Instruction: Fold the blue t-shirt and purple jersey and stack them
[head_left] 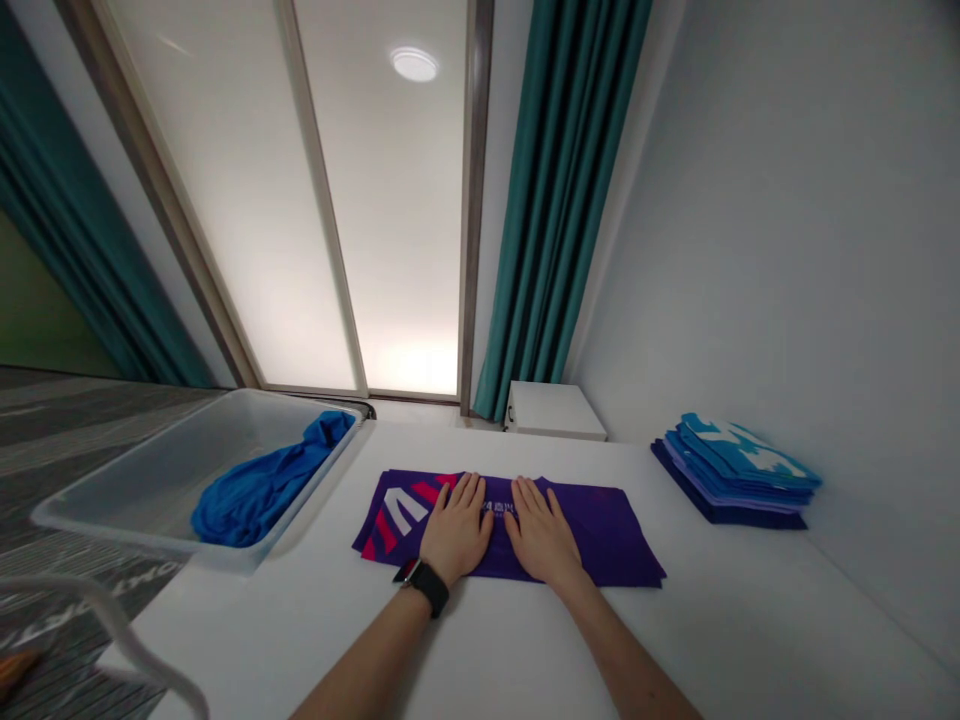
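Note:
A purple garment (600,530) with red and white markings lies folded into a long strip on the white table (480,640). My left hand (455,528) rests flat on its middle, fingers stretched out, with a black watch on the wrist. Right beside it, my right hand (541,532) also lies flat on the cloth, fingers extended. Neither hand grips anything.
A clear plastic bin (150,480) at the table's left holds a crumpled blue garment (262,485). A stack of folded blue and purple garments (739,480) sits at the right by the wall. A small white cabinet (555,410) stands behind the table, near teal curtains.

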